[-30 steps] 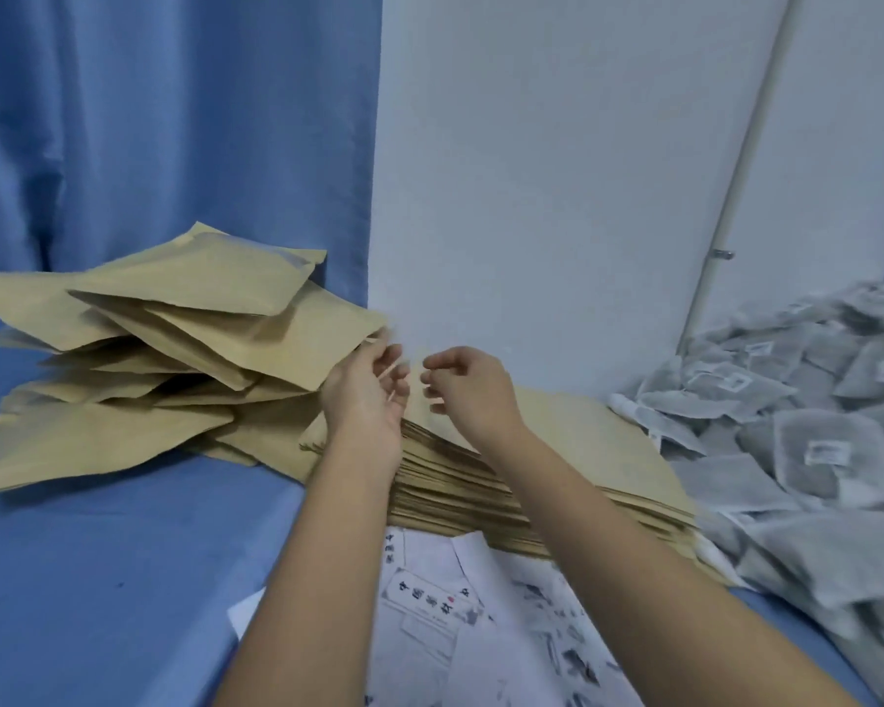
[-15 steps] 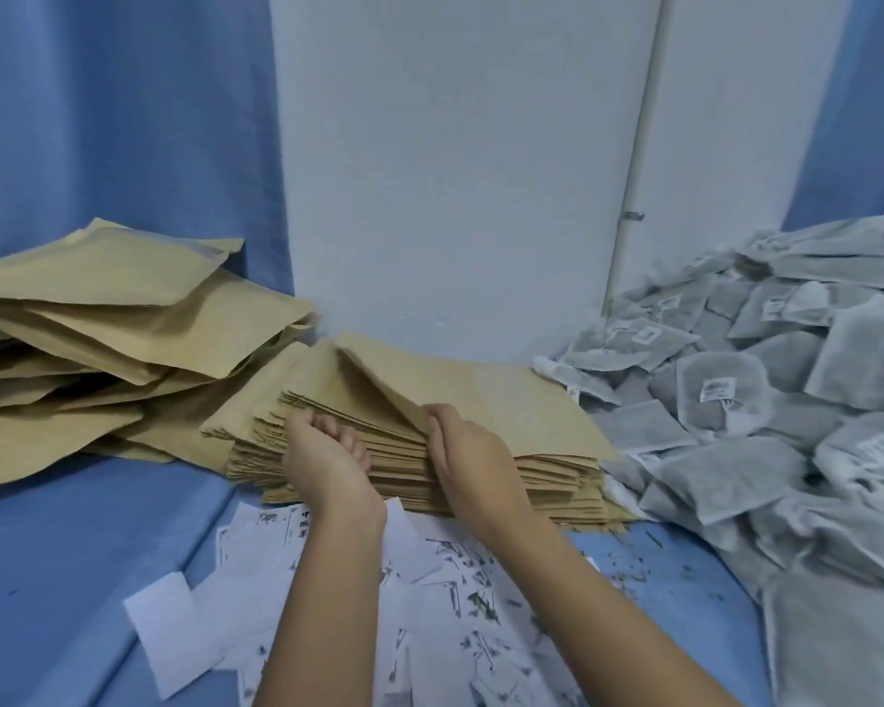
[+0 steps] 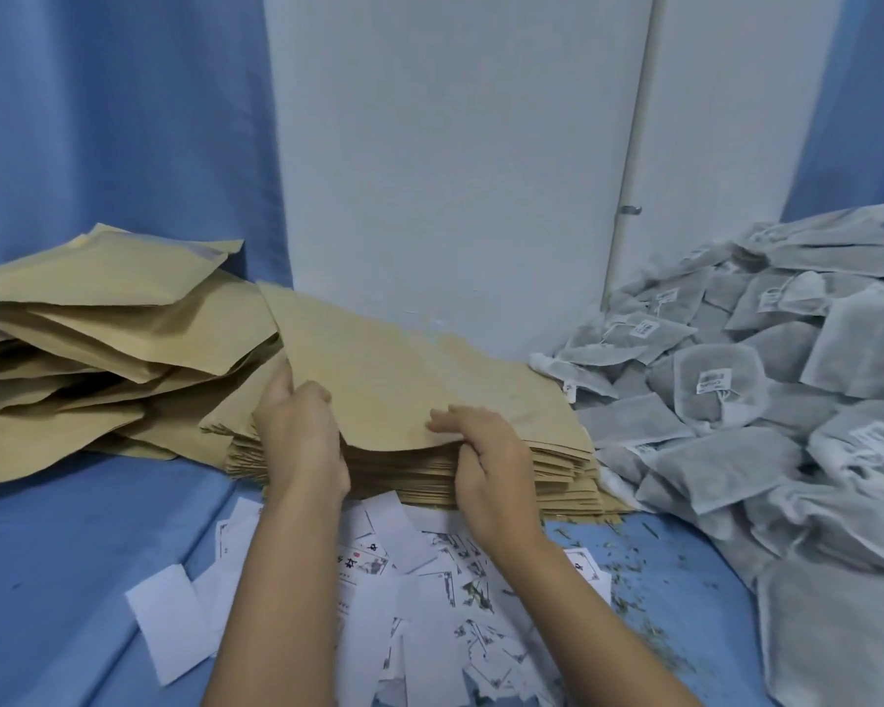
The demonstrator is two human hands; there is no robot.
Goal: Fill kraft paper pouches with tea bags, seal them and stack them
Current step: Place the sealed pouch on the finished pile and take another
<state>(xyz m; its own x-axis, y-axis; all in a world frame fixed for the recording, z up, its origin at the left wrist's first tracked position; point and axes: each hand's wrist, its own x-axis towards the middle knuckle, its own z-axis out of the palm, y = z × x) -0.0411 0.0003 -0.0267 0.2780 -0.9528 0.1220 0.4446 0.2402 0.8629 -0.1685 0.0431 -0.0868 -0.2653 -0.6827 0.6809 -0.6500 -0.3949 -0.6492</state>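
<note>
Gripping top pouch (image 3: 404, 369): left hand (image 3: 302, 436) on side, right hand (image 3: 491, 466) pinching near edge.

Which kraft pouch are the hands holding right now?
The top pouch of the flat middle stack: the left hand and right hand grip its near edge, lifted off the rest. The puffy pile at left lies untouched.

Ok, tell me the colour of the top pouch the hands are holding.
The top pouch is plain tan-brown, unprinted; head view.

filled pouches (image 3: 98, 339) left, tea bags (image 3: 766, 400) right
</note>
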